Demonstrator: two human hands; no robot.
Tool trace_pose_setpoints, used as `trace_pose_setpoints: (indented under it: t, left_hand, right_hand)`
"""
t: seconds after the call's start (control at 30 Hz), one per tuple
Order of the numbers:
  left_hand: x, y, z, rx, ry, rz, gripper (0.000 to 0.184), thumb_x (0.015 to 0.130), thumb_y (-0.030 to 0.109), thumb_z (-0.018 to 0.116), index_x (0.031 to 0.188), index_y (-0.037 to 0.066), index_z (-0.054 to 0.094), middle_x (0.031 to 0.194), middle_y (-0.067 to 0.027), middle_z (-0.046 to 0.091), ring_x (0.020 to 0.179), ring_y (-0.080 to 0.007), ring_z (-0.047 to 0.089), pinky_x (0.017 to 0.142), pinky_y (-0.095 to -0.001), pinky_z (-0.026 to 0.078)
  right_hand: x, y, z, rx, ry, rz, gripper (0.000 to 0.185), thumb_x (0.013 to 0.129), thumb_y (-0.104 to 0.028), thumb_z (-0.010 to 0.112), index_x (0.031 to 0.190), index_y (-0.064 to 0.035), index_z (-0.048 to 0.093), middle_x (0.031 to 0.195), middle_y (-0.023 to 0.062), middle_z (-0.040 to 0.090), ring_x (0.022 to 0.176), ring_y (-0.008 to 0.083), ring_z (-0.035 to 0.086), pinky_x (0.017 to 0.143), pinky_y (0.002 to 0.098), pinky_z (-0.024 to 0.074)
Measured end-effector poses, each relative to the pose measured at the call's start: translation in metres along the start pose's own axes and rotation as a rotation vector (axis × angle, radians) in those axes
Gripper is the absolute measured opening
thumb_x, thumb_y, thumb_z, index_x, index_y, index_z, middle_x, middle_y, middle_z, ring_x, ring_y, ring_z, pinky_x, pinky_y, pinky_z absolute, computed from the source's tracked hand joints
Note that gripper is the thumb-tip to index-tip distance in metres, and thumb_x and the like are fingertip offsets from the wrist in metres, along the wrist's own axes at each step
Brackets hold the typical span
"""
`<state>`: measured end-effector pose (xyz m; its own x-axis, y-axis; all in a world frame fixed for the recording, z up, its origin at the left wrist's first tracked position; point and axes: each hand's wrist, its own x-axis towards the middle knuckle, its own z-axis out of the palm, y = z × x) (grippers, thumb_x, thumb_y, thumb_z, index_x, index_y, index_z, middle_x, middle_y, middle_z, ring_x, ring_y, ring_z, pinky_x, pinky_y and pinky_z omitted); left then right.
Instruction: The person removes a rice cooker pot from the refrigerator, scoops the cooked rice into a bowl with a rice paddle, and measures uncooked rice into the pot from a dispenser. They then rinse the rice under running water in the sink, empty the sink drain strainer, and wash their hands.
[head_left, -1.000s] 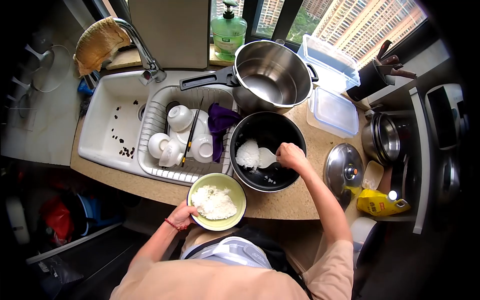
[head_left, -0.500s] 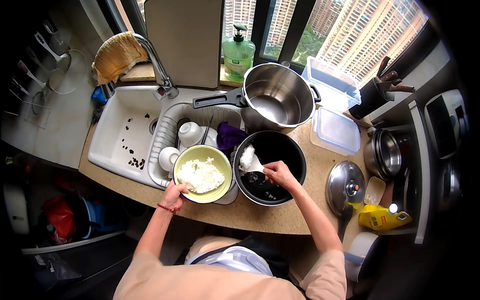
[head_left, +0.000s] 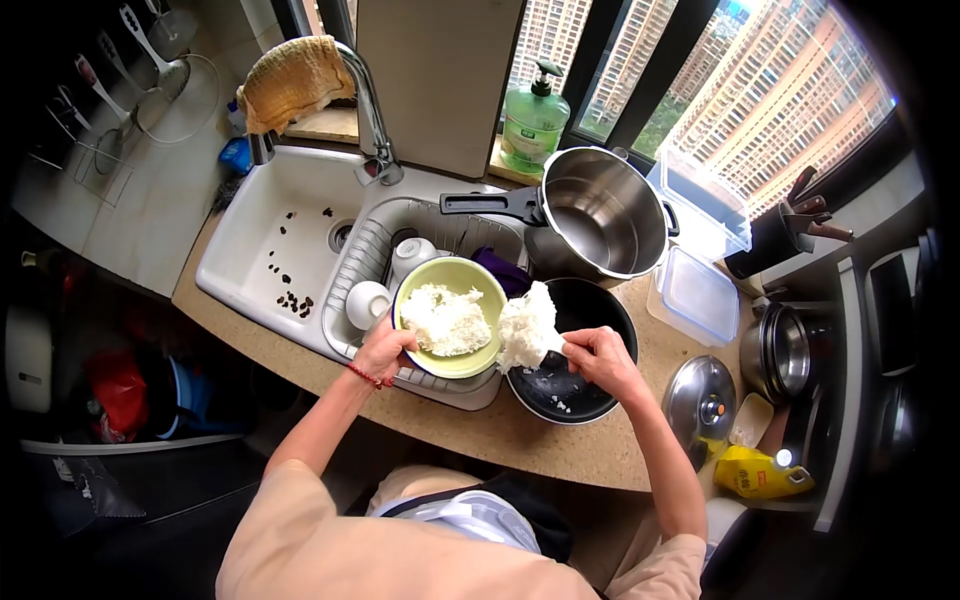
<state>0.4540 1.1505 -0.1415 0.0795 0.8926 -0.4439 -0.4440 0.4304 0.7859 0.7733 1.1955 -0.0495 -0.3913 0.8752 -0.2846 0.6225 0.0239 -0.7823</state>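
Note:
My left hand (head_left: pixel 383 348) is closed on the rim of a yellow-green bowl (head_left: pixel 488 352), which holds a mound of white cooked rice (head_left: pixel 443 318). Fingers of my right hand (head_left: pixel 597 358) wrap the handle of a white rice paddle (head_left: pixel 553 342). A large clump of rice (head_left: pixel 528 327) covers the paddle's head, close to the bowl's right rim. Beneath the paddle is a black inner pot (head_left: pixel 622 330) with a few grains and scraps of rice on its bottom.
Behind stands a steel pressure cooker (head_left: pixel 610 215) whose long handle points left. Left are a white sink (head_left: pixel 245 250) and a wire dish rack (head_left: pixel 350 260) with white cups. Clear plastic containers (head_left: pixel 695 295), a steel lid (head_left: pixel 700 405) and a yellow pouch (head_left: pixel 760 475) lie right.
My right hand has lifted the paddle out of the black pot, now with a big clump of rice on it. The bowl has come nearer the pot. The camera view has shifted.

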Motion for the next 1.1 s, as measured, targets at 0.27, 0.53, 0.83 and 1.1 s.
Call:
trace_pose_setpoints:
  t: [0.27,0.53,0.83,1.1]
  left_hand:
    - [-0.025,-0.013,0.003,0.044,-0.001,0.09,0.073,0.061,-0.011,0.043,0.133,0.003,0.032,0.121,-0.0119,0.048,0.098,-0.0178,0.054,0.069,-0.0262,0.054]
    - [-0.05,-0.037,-0.014,-0.194,-0.035,-0.129,0.074,0.058,-0.014,0.042,0.13,0.001,0.038,0.119,-0.0119,0.052,0.105,-0.0223,0.055,0.078,-0.0304,0.053]
    - [-0.054,-0.037,-0.036,-0.295,-0.036,-0.211,0.069,0.058,-0.018,0.039,0.126,-0.004,0.041,0.123,-0.0189,0.052,0.113,-0.0306,0.053,0.094,-0.0399,0.047]
    - [-0.084,0.01,-0.012,-0.045,-0.181,-0.196,0.074,0.055,-0.016,0.041,0.128,-0.006,0.038,0.125,-0.0178,0.051,0.117,-0.0292,0.051,0.1,-0.0381,0.041]
  right_hand:
    - [0.022,-0.071,0.063,-0.726,0.177,-0.278,0.011,0.076,-0.007,0.052,0.073,-0.0002,0.06,0.071,0.019,0.063,0.065,0.0335,0.064,0.058,0.0411,0.0517]
    - [0.008,-0.071,0.054,-0.674,0.275,-0.342,0.007,0.079,-0.007,0.051,0.074,-0.002,0.053,0.067,0.0151,0.058,0.062,0.0342,0.061,0.053,0.0411,0.0478]
    - [-0.036,-0.053,0.058,-0.585,0.326,-0.292,0.003,0.079,-0.004,0.051,0.08,-0.0049,0.054,0.066,0.0122,0.057,0.061,0.0317,0.06,0.052,0.0413,0.047]
    - [-0.081,-0.055,0.035,-0.08,0.384,-0.161,0.016,0.086,-0.011,0.055,0.096,-0.0013,0.063,0.067,0.0149,0.06,0.058,0.0272,0.06,0.056,0.0347,0.0472]
